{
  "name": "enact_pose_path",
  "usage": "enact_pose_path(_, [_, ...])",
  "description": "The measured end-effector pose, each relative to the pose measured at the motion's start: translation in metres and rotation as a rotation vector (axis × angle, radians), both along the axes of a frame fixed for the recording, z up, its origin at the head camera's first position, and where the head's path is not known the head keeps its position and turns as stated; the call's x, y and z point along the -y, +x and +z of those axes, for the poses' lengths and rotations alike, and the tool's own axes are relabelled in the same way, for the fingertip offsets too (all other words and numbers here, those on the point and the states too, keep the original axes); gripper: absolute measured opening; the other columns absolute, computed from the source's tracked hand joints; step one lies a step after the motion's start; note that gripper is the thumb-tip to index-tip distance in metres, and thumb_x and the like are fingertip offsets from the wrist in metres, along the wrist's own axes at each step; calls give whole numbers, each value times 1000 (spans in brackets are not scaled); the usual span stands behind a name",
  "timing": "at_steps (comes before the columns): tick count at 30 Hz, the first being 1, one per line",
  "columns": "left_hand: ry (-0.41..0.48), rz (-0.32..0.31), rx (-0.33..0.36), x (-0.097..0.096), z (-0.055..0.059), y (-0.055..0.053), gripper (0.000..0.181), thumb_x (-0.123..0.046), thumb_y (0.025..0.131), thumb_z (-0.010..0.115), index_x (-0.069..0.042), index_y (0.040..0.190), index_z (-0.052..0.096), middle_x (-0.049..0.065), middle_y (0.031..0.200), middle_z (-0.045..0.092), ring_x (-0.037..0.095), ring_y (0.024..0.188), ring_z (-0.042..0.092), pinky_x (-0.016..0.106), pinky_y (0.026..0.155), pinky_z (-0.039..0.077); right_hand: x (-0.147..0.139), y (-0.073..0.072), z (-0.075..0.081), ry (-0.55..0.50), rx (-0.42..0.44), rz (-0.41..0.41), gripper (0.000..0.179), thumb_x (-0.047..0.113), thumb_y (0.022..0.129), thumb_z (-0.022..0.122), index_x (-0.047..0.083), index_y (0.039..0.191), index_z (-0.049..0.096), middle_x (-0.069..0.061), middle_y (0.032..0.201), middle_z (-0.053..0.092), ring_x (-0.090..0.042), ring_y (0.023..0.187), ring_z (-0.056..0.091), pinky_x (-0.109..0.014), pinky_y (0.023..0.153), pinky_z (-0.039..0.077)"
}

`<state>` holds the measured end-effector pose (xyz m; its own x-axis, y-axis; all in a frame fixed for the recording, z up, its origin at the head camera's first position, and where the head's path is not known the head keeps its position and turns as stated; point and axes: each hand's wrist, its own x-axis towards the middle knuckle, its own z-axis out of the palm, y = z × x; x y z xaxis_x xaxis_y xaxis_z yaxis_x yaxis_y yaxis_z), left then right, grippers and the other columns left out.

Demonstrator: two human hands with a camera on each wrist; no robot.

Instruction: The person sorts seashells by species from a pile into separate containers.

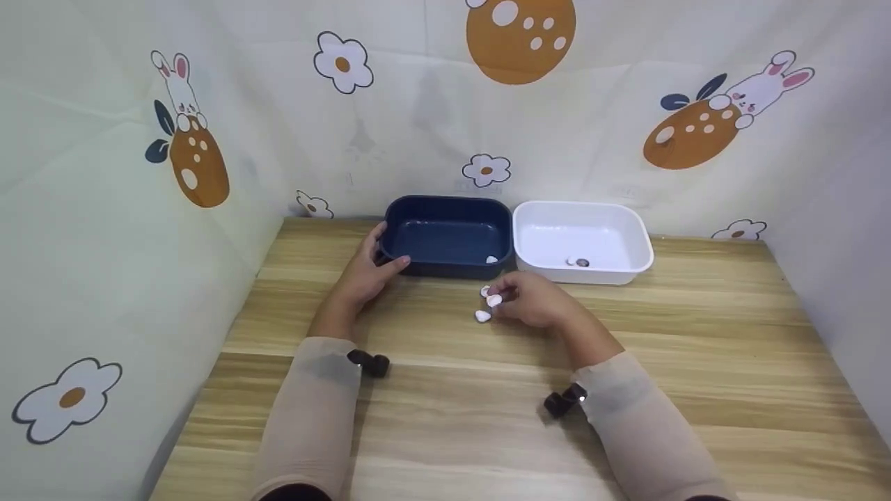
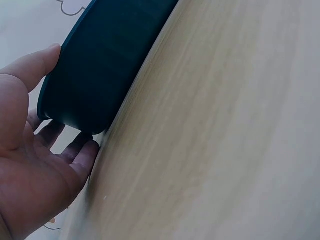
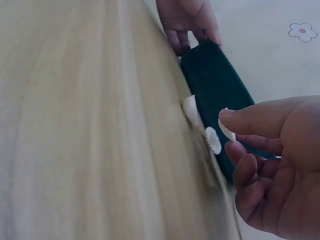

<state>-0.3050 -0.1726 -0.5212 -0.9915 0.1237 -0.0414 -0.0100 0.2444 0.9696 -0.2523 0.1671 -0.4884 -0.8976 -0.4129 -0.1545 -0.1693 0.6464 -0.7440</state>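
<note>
My right hand (image 1: pixel 532 299) pinches a small white seashell (image 3: pixel 227 129) between thumb and fingertips, in front of the dark blue bin (image 3: pixel 215 82). Two more white shells, a nearer one (image 1: pixel 482 316) and a farther one (image 1: pixel 485 291), lie on the table beside those fingertips. At the bin's left end, my left hand (image 1: pixel 365 273) holds it, thumb on the front rim and fingers round the end wall (image 2: pixel 82 90). A white shell (image 1: pixel 492 259) shows inside this bin, near its front right corner.
A white bin (image 1: pixel 644 261) stands against the dark bin's right side, holding a small white piece (image 1: pixel 571 261) and a brown one (image 1: pixel 583 263). Both stand at the back of the wooden table (image 1: pixel 452 410), before a patterned cloth backdrop (image 1: pixel 418 125).
</note>
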Motion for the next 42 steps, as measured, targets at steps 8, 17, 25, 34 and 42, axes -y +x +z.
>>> enact_pose_path(8, [-22, 7, 7, 0, -2, -1, 99, -31, 96, 81, -22, 172, 20, 9, 179, 26, 31, 165, 27, 45, 137, 20, 4, 0, 22, -56, -4, -69, 24, 7, 87, 73, 9, 111, 78, -3, 98, 72, -15, 84, 63, -28, 76, 53])
enact_pose_path(17, [-11, -1, 8, 0, -1, 0, 97, -31, 96, 81, -23, 172, 20, 10, 180, 24, 32, 165, 27, 45, 137, 22, 16, -22, 45, -53, -56, -95, 27, 16, 94, 77, 7, 119, 76, -6, 107, 73, -21, 103, 65, -37, 98, 52])
enact_pose_path(25, [-11, -5, -1, 2, -1, 1, 98, -31, 97, 80, -21, 172, 19, 9, 180, 21, 31, 166, 25, 44, 137, 20, 33, -47, 56, -63, -64, -126, 28, 19, 97, 77, 7, 121, 74, -8, 111, 73, -20, 102, 67, -34, 95, 55])
enact_pose_path(34, [-14, -3, -4, 2, 0, 1, 99, -32, 96, 81, -19, 172, 19, 9, 180, 21, 31, 166, 26, 44, 137, 21, 50, -67, 62, -85, -35, -143, 27, 17, 96, 77, 6, 121, 73, -7, 112, 71, -19, 101, 65, -30, 86, 58])
enact_pose_path(42, [-24, -3, -3, 1, 1, 1, 99, -32, 96, 81, -20, 172, 19, 10, 180, 23, 31, 165, 27, 44, 137, 20, 52, -71, 57, -62, -70, -149, 35, 24, 97, 77, 7, 127, 73, -9, 113, 71, -22, 101, 66, -39, 96, 57])
